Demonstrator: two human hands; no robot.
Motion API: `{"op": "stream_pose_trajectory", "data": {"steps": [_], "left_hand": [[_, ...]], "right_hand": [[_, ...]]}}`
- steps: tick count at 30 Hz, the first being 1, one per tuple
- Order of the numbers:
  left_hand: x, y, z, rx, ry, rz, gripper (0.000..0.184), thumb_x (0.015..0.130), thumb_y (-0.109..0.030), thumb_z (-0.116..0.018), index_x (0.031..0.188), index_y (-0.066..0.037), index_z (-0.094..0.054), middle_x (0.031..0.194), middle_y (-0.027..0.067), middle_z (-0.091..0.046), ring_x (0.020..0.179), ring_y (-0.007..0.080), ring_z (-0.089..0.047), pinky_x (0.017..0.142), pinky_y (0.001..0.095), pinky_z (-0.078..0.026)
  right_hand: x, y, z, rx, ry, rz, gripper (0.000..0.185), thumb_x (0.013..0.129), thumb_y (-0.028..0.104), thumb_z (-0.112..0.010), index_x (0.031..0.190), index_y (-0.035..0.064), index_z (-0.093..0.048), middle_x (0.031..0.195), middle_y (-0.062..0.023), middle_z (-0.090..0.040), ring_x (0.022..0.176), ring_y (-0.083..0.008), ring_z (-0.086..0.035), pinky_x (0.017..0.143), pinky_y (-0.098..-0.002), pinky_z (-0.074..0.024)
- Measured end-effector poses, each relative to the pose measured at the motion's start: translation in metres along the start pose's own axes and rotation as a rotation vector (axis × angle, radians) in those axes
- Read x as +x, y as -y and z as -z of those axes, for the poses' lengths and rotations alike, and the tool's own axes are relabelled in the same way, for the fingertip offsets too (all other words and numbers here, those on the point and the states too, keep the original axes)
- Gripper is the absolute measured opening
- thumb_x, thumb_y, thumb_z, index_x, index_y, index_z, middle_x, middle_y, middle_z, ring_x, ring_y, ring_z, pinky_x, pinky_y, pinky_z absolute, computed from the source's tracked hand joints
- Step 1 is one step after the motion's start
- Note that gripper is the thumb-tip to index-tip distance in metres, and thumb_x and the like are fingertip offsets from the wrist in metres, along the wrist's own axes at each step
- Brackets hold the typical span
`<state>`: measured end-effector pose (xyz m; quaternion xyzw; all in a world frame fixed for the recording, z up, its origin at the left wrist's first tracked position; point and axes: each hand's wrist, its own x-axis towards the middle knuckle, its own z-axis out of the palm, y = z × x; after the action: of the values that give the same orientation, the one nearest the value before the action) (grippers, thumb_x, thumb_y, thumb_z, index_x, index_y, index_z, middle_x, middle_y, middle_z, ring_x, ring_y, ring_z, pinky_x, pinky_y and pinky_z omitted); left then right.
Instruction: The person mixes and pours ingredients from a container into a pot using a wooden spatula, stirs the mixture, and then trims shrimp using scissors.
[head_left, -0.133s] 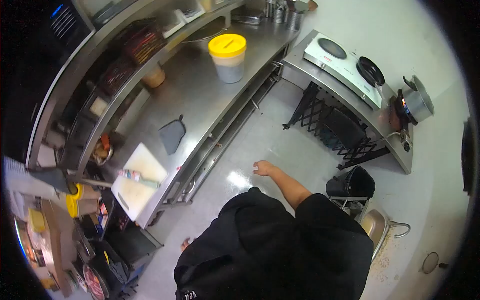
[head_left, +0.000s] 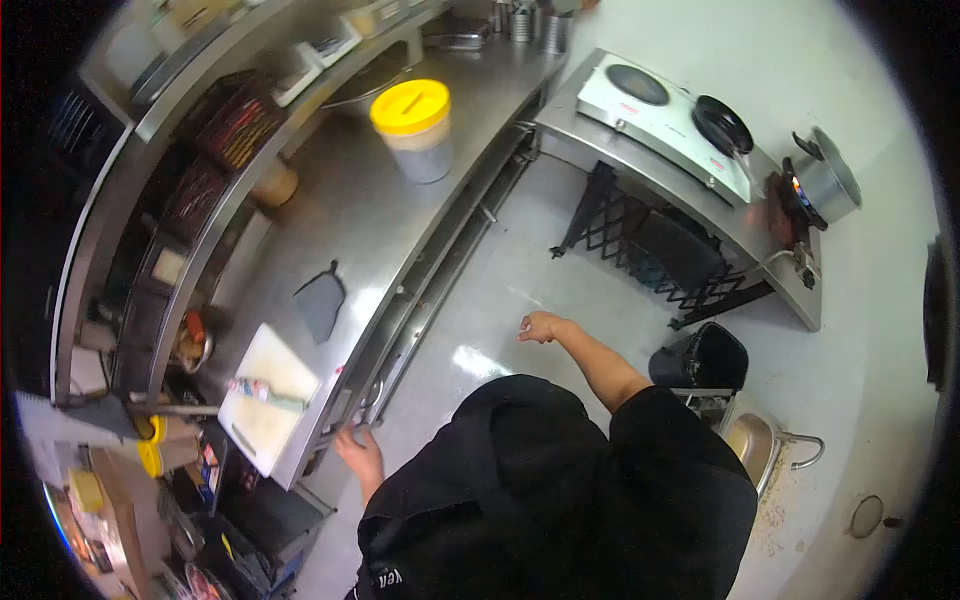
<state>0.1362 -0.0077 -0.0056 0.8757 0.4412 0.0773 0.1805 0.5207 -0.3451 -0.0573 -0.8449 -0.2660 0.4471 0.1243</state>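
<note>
My left hand (head_left: 358, 446) is beside the front corner of the steel counter, near a white cutting board (head_left: 268, 385); its fingers are apart and nothing shows in it. Across the board lies a small pack or tube (head_left: 268, 393). Over the grey floor hangs my right hand (head_left: 539, 327), fingers curled; whether it holds anything cannot be made out. A dark grey mitt-like cloth (head_left: 321, 304) lies on the steel counter (head_left: 350, 235). Farther back on it stands a tub with a yellow lid (head_left: 412, 108).
To the right, a steel table (head_left: 800, 297) bears a white double hotplate (head_left: 665, 125) with a black pan (head_left: 722, 126). A pot (head_left: 829, 180) sits over a lit burner beside it. Below are a black bin (head_left: 700, 356) and a sink (head_left: 752, 442). Shelving lines the left.
My left hand has come up into fuller view beside the counter corner. The fingers of my right hand look more curled. The view has turned, and the counter sits lower and farther left.
</note>
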Motion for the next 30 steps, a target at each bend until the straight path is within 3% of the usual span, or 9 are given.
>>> {"op": "stream_pose_trajectory", "data": {"steps": [1, 3, 7, 10, 16, 19, 22, 25, 30], "left_hand": [[0.030, -0.021, 0.002, -0.118, -0.199, -0.232, 0.052, 0.081, -0.011, -0.063, 0.127, 0.002, -0.042, 0.120, 0.0227, -0.047, 0.110, 0.0379, -0.047, 0.096, 0.0478, -0.035], [0.096, -0.062, 0.014, -0.209, -0.377, -0.287, 0.048, 0.083, -0.004, -0.058, 0.127, 0.003, -0.041, 0.119, 0.0232, -0.047, 0.105, 0.0377, -0.050, 0.091, 0.0459, -0.040], [0.172, -0.172, 0.041, -0.543, -0.282, -0.358, 0.046, 0.088, -0.001, -0.052, 0.132, 0.001, -0.039, 0.128, 0.0196, -0.046, 0.107, 0.0314, -0.054, 0.091, 0.0393, -0.044], [0.212, -0.259, 0.062, -0.616, -0.258, -0.515, 0.046, 0.089, -0.001, -0.052, 0.133, 0.001, -0.039, 0.131, 0.0181, -0.047, 0.117, 0.0288, -0.051, 0.099, 0.0377, -0.040], [0.320, -0.407, 0.084, -0.621, -0.316, -0.865, 0.036, 0.091, -0.007, -0.054, 0.126, 0.000, -0.048, 0.125, 0.0173, -0.052, 0.116, 0.0299, -0.051, 0.099, 0.0389, -0.040], [0.372, -0.469, 0.084, -0.476, -0.053, -1.005, 0.021, 0.092, -0.011, -0.052, 0.108, 0.002, -0.057, 0.111, 0.0171, -0.058, 0.105, 0.0348, -0.055, 0.092, 0.0384, -0.042], [0.422, -0.517, 0.062, -0.409, 0.054, -1.079, 0.028, 0.091, -0.013, -0.053, 0.114, 0.003, -0.056, 0.115, 0.0200, -0.056, 0.109, 0.0353, -0.054, 0.094, 0.0393, -0.042], [0.472, -0.534, 0.018, -0.252, 0.335, -0.880, 0.042, 0.091, -0.022, -0.055, 0.123, 0.006, -0.051, 0.117, 0.0273, -0.057, 0.107, 0.0400, -0.056, 0.092, 0.0424, -0.044], [0.495, -0.543, -0.014, 0.020, 0.536, -0.745, 0.050, 0.092, -0.038, -0.047, 0.112, 0.007, -0.057, 0.117, 0.0300, -0.056, 0.111, 0.0423, -0.053, 0.096, 0.0451, -0.041]], "right_hand": [[-0.013, -0.006, 0.018, 0.112, 0.073, -0.082, 0.069, 0.076, 0.053, -0.068, 0.122, 0.0029, -0.055, 0.083, -0.0155, -0.066, 0.065, -0.0242, -0.064, 0.058, -0.0355, -0.0519], [-0.015, -0.013, 0.047, 0.161, 0.030, -0.056, 0.071, 0.075, 0.054, -0.068, 0.122, 0.0027, -0.055, 0.081, -0.0146, -0.066, 0.063, -0.0225, -0.064, 0.057, -0.0337, -0.0511], [-0.011, -0.009, 0.132, 0.170, -0.200, 0.145, 0.079, 0.072, 0.061, -0.068, 0.124, 0.0026, -0.055, 0.078, -0.0130, -0.066, 0.060, -0.0217, -0.062, 0.061, -0.0350, -0.0501], [0.010, 0.022, 0.187, 0.059, -0.446, 0.304, 0.078, 0.072, 0.062, -0.066, 0.122, 0.0026, -0.056, 0.113, -0.0190, -0.061, 0.108, -0.0331, -0.057, 0.093, -0.0408, -0.0446], [0.045, 0.105, 0.266, 0.150, -0.479, 0.346, 0.094, 0.069, 0.053, -0.074, 0.136, -0.0012, -0.037, 0.132, -0.0238, -0.045, 0.120, -0.0362, -0.047, 0.100, -0.0398, -0.0404], [0.065, 0.126, 0.307, 0.117, -0.589, 0.363, 0.109, 0.066, 0.051, -0.077, 0.142, -0.0047, -0.022, 0.139, -0.0274, -0.033, 0.126, -0.0388, -0.039, 0.105, -0.0386, -0.0359], [0.091, 0.127, 0.340, 0.146, -0.698, 0.363, 0.119, 0.064, 0.053, -0.078, 0.143, -0.0075, -0.013, 0.142, -0.0305, -0.028, 0.130, -0.0413, -0.035, 0.109, -0.0387, -0.0321], [0.104, 0.123, 0.357, 0.135, -0.789, 0.429, 0.125, 0.062, 0.055, -0.079, 0.143, -0.0087, -0.009, 0.144, -0.0311, -0.024, 0.132, -0.0409, -0.031, 0.110, -0.0394, -0.0291], [0.124, 0.114, 0.386, 0.149, -0.634, 0.470, 0.130, 0.062, 0.062, -0.075, 0.144, -0.0092, -0.002, 0.151, -0.0290, -0.007, 0.141, -0.0366, -0.012, 0.116, -0.0374, -0.0143]]}}
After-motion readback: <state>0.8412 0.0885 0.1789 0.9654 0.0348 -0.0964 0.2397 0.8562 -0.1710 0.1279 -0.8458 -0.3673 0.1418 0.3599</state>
